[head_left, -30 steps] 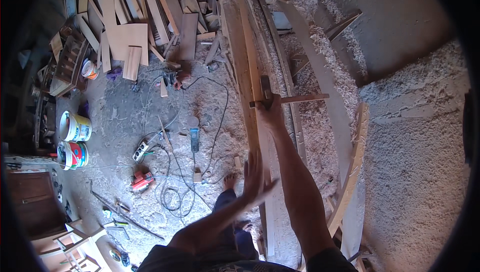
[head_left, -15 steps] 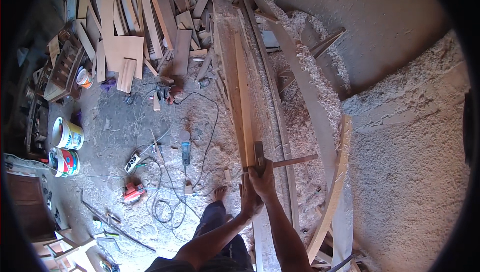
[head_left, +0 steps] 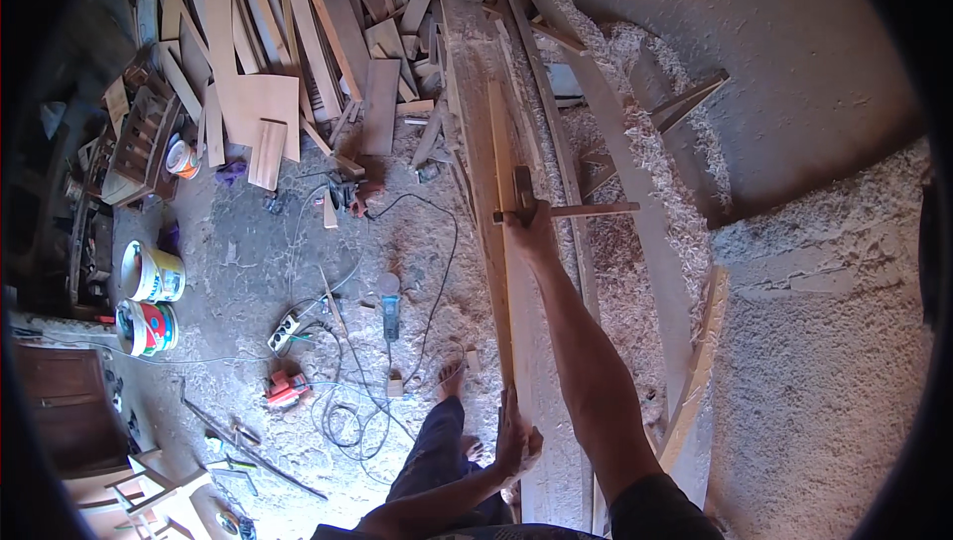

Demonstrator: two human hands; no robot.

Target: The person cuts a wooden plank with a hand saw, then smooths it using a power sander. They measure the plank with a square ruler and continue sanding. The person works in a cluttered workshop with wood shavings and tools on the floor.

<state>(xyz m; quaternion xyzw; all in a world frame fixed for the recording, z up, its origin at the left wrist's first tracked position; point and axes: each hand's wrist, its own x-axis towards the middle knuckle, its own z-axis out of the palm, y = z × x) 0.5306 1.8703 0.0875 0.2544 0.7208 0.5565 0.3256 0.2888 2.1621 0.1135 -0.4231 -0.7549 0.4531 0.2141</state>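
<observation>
A long narrow wooden strip lies lengthwise along the workbench. About halfway along it, my right hand is closed around a wooden marking gauge. The gauge's stem lies crosswise over the strip and sticks out to the right past my fist. My left hand is far nearer to me, at the strip's near end, with its fingers curled around the strip's edge. Its fingertips are partly hidden.
Left on the floor are an angle grinder, a red power tool, a power strip and looping cables. Boards are heaped at the far end. Buckets stand further left. Shavings cover a plank on the right.
My right hand has moved away from me along the strip with the marking gauge. My left hand has come back toward me, so the hands are now far apart. The view has shifted slightly.
</observation>
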